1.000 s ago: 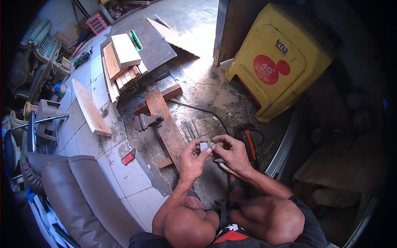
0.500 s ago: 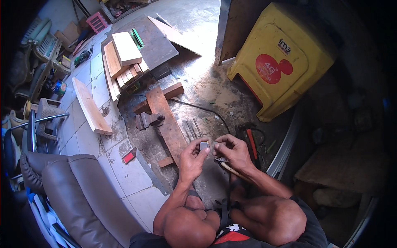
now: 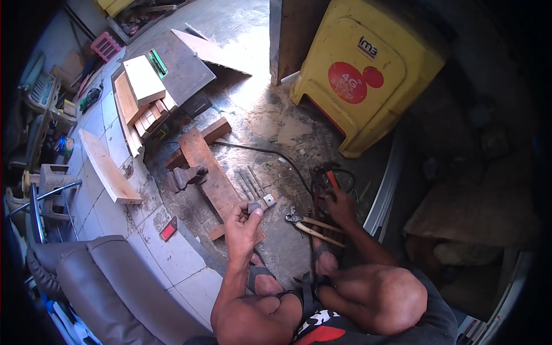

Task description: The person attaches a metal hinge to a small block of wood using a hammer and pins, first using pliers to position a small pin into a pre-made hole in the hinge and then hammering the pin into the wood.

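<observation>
My left hand [image 3: 241,227] is closed, thumb and fingers pinching a small grey flat piece [image 3: 254,207]. Right beside that piece is a small whitish piece with a dark spot [image 3: 268,200]; whether the two are joined I cannot tell. My right hand [image 3: 340,208] reaches down among tools on the floor, close to a red-handled tool [image 3: 332,178]. Its fingers are dark and partly hidden, so a grip does not show. Between my hands, pincers with long cream handles [image 3: 319,223] lie near my foot.
A wooden beam with a cross-piece [image 3: 210,164] lies ahead, a metal vise [image 3: 187,178] at its left. Thin metal rods [image 3: 248,181] and a black cable [image 3: 270,150] are on the floor. Planks [image 3: 144,86] are stacked far left; a yellow plastic stool [image 3: 368,75] stands right.
My right hand has left the small piece and moved right and away toward the floor tools. The cream-handled pincers show more fully. My left hand has shifted left, and the whole view has turned slightly.
</observation>
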Demonstrator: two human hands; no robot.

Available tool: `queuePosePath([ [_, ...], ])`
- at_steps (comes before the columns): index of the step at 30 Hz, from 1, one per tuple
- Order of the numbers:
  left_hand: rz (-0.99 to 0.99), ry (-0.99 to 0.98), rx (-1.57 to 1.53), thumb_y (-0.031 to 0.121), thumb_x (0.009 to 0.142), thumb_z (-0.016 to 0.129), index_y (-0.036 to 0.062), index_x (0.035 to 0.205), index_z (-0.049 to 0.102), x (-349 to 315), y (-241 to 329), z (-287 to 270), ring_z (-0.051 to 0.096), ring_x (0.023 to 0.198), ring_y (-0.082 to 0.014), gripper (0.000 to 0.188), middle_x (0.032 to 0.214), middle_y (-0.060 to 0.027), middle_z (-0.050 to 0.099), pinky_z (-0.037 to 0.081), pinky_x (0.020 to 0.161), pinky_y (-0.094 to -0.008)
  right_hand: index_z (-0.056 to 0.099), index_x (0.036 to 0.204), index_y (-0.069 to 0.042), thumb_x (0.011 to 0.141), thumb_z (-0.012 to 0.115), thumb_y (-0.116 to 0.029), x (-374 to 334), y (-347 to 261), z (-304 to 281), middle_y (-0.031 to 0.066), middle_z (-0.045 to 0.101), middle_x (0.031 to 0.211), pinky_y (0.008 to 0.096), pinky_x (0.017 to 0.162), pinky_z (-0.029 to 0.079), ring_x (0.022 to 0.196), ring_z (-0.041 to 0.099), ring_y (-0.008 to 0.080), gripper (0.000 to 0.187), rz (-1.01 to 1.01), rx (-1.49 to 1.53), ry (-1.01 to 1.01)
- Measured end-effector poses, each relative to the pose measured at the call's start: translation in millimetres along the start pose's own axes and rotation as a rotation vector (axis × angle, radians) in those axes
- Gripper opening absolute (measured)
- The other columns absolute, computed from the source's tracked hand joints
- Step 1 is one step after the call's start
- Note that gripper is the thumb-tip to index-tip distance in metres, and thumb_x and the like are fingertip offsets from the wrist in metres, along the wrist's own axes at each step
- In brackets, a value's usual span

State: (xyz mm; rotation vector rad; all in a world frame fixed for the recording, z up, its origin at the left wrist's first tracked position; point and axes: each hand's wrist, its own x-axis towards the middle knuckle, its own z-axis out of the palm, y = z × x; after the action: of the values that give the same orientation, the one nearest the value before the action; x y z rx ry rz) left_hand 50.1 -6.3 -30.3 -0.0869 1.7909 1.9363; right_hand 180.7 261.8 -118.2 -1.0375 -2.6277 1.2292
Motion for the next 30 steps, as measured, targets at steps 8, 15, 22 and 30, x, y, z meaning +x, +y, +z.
queuePosePath([
  [8,0.026,-0.013,-0.033,0.005,0.099,0.07,-0.0044,0.116,0.069,2,6,11,0.069,0.088,-0.0129,0.019,0.1,-0.0073,0.072,0.057,0.084,-0.027,0.074,0.112,-0.006,0.094,0.064,-0.02,0,-33,-21,0.0204,0.075,0.109,0.0446,0.091,0.055,0.106,0.072,0.038,0.025,-0.056,0.003,-0.206],
  [15,0.124,0.007,0.045,0.002,0.099,0.069,-0.0055,0.115,0.069,-2,16,7,0.071,0.093,-0.0142,0.018,0.103,-0.0093,0.073,0.057,0.086,-0.0269,0.074,0.11,-0.004,0.092,0.064,-0.021,22,-6,-26,0.0232,0.074,0.108,0.0487,0.091,0.055,0.104,0.07,0.0416,0.027,-0.031,-0.299,-0.171],
  [22,0.113,0.015,0.013,0.003,0.101,0.067,-0.0056,0.118,0.067,-3,3,0,0.072,0.094,-0.0166,0.019,0.103,-0.0104,0.073,0.059,0.086,-0.0289,0.075,0.111,-0.004,0.092,0.064,-0.022,-7,-18,3,0.0232,0.074,0.104,0.0495,0.092,0.055,0.101,0.071,0.0419,0.028,-0.112,-0.187,-0.323],
  [30,0.067,0.047,0.032,0.005,0.101,0.067,-0.0059,0.116,0.068,-11,12,-7,0.07,0.088,-0.0142,0.018,0.099,-0.0084,0.072,0.058,0.082,-0.0273,0.074,0.112,-0.005,0.092,0.065,-0.02,7,-11,-7,0.0228,0.073,0.108,0.0496,0.092,0.055,0.104,0.07,0.0418,0.027,-0.044,-0.255,-0.125],
])
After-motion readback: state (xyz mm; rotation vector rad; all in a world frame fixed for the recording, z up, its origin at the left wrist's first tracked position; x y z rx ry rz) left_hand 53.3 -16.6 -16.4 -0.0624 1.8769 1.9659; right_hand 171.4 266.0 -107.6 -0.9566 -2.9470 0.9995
